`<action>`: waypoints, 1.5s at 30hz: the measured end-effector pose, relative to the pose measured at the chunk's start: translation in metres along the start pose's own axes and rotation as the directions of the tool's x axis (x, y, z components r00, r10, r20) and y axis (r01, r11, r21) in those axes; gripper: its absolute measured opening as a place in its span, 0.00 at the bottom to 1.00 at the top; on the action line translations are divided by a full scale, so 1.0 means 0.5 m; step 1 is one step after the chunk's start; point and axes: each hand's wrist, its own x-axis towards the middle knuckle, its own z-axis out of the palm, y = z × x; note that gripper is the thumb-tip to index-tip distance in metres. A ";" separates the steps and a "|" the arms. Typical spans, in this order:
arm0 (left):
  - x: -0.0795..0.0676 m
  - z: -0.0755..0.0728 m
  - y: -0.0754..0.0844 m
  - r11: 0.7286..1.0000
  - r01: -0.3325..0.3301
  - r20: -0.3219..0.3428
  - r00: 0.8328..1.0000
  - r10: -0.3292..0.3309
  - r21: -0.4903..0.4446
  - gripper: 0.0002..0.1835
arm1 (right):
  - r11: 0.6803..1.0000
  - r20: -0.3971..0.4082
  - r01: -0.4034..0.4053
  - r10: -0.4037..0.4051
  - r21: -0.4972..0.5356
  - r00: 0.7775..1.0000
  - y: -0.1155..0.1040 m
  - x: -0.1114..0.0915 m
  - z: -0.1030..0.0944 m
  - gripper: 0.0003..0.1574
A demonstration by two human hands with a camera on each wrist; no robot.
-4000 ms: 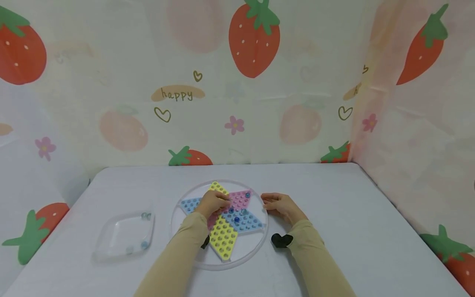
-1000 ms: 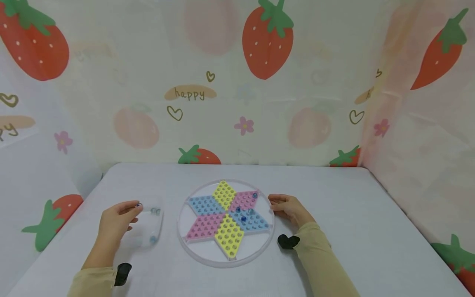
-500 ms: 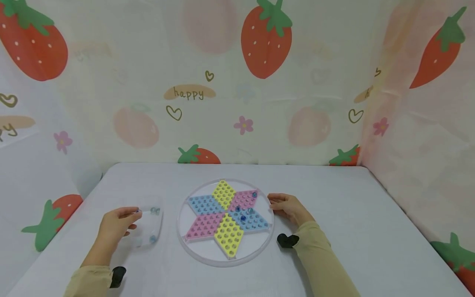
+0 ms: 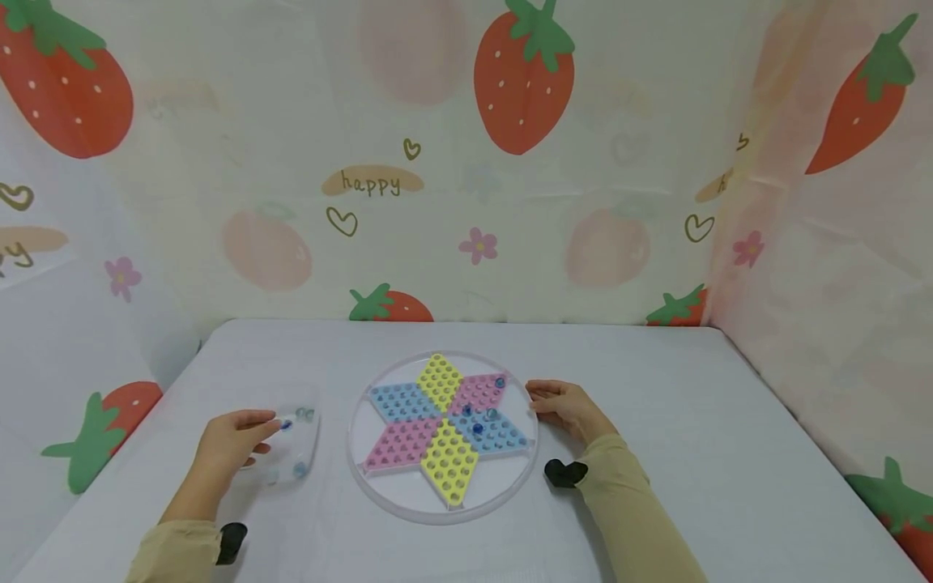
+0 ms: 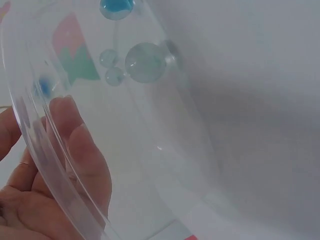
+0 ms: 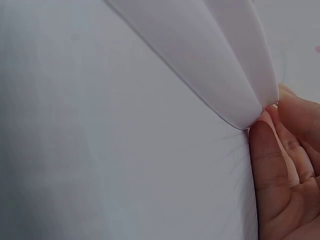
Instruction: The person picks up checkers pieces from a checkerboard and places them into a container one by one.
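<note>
My left hand [image 4: 227, 444] is over the left part of a clear plastic tray [image 4: 316, 444], its fingers loosely bent and holding nothing. A dark blue marble [image 4: 287, 424] is just past its fingertips, within the tray's outline; in the left wrist view that marble is a blue blur. Pale clear marbles [image 5: 145, 62] and a light blue marble [image 5: 116, 7] lie in the tray. On the right, my right hand [image 4: 570, 411] holds the rim of a round Chinese checkers board [image 4: 430, 518] between thumb and fingers. Several marbles [image 4: 478, 429] sit on its blue and pink points.
The table [image 4: 729, 470] has a white cover. A strawberry-printed backdrop [image 4: 641, 105] stands behind it and at both sides. Black heart-shaped pieces [image 4: 565, 474] are at both cuffs.
My left hand has gone from the board to the tray with a blue marble and let it go there. The view has shifted slightly; my right hand stays at the rim.
</note>
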 end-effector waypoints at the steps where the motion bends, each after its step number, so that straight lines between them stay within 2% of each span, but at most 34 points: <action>1: 0.000 0.000 0.000 1.000 0.002 0.001 1.000 -0.002 0.001 0.25 | 1.000 -0.002 -0.001 0.001 0.003 1.000 0.000 0.000 0.000 0.31; 11: -0.009 -0.001 0.010 0.999 -0.011 -0.016 1.000 0.010 -0.053 0.26 | 1.000 -0.012 -0.004 0.004 -0.008 1.000 0.001 0.000 0.001 0.32; 21: -0.024 0.017 0.065 0.988 -0.073 0.014 0.997 0.076 -0.138 0.26 | 1.000 -0.016 -0.005 0.005 -0.007 1.000 0.001 0.004 0.000 0.31; 28: -0.020 0.050 0.115 0.973 -0.126 0.051 0.989 0.138 -0.194 0.26 | 1.000 -0.023 -0.004 0.004 -0.012 1.000 0.001 0.003 -0.001 0.30; 34: -0.014 0.083 0.153 0.973 -0.128 0.075 0.987 0.145 -0.193 0.24 | 1.000 -0.007 0.005 -0.005 -0.012 1.000 0.004 0.002 -0.001 0.30; 45: 0.000 0.152 0.196 0.972 -0.145 0.167 0.970 0.177 -0.188 0.22 | 1.000 -0.026 -0.003 0.003 -0.008 1.000 0.003 0.004 0.000 0.29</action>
